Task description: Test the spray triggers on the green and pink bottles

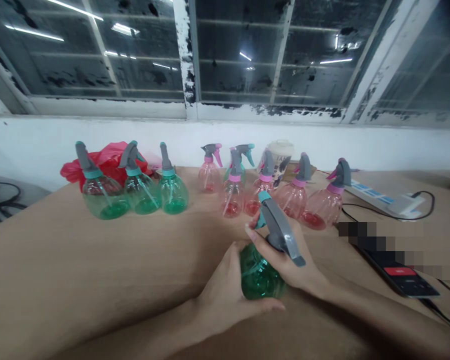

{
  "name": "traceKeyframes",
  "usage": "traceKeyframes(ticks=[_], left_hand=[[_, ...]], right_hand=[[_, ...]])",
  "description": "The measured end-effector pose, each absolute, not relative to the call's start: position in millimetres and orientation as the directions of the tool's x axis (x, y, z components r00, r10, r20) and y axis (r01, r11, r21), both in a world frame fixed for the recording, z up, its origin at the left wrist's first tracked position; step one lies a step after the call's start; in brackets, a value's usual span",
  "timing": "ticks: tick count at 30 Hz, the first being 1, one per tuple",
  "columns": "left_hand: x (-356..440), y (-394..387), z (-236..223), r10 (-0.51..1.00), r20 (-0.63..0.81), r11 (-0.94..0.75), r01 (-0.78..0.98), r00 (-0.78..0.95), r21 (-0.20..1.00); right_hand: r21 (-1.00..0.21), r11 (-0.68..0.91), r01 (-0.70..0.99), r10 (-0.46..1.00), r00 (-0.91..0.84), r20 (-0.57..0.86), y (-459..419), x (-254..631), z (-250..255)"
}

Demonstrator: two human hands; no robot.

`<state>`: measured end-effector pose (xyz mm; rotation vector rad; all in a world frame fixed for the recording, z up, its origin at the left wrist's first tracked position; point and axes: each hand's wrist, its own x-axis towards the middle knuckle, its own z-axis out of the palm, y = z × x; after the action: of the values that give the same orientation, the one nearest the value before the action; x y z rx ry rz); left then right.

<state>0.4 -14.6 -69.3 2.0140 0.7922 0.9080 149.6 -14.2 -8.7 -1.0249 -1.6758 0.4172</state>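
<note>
A green spray bottle [261, 280] with a grey and teal trigger head is held between my two hands over the near part of the table. My left hand [228, 287] wraps round the bottle's body from the left and below, its thumb along the lower side. At the neck, just under the grey head, my right hand [285, 255] is closed round the bottle, its fingers near the teal trigger. The head tilts, with its grey back end toward me. Some fingers of both hands are hidden behind the bottle.
Green spray bottles [174, 195] stand at the left, before a red plastic bag [112, 155]. Several pink spray bottles [232, 195] stand behind my hands. A white cup [281, 150], a power strip [375, 195], a phone [405, 275] and cables lie toward the right. Windows rise behind the table [97, 270].
</note>
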Motion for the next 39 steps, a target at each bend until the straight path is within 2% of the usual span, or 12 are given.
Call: traceKeyframes(ticks=[6,13,21,28,30,33,36,39], left_hand=[[-1,-15,-67,0.758,0.317,-0.517,0.229,0.569,0.825],[1,-15,-67,0.776,0.287,-0.489,0.248,0.562,0.836],[1,-16,-63,0.780,0.267,-0.484,0.275,0.566,0.831],[2,-14,-63,0.830,0.216,-0.467,0.429,0.515,0.773],[-4,-12,-63,0.856,0.220,-0.452,0.467,0.468,0.760],[-23,-5,-63,0.902,0.237,-0.407,0.528,0.361,0.745],[-46,7,-61,0.898,0.378,-0.430,0.629,0.224,0.648],[-62,21,-62,0.883,0.459,-0.382,0.711,0.094,0.590]], right_hand=[[-0.730,0.566,0.383,0.802,-0.053,0.595,-13,149,-12],[-0.627,0.614,0.479,0.737,-0.063,0.673,-15,151,-11],[-0.698,0.578,0.422,0.779,-0.031,0.626,-17,148,-14],[-0.773,0.531,0.346,0.836,-0.064,0.546,-10,151,-27],[-0.740,0.573,0.351,0.809,-0.100,0.579,-5,152,-37],[-0.639,0.628,0.444,0.762,-0.184,0.621,3,154,-59],[-0.581,0.610,0.539,0.776,-0.259,0.575,10,155,-79],[-0.566,0.597,0.568,0.780,-0.248,0.574,14,153,-87]])
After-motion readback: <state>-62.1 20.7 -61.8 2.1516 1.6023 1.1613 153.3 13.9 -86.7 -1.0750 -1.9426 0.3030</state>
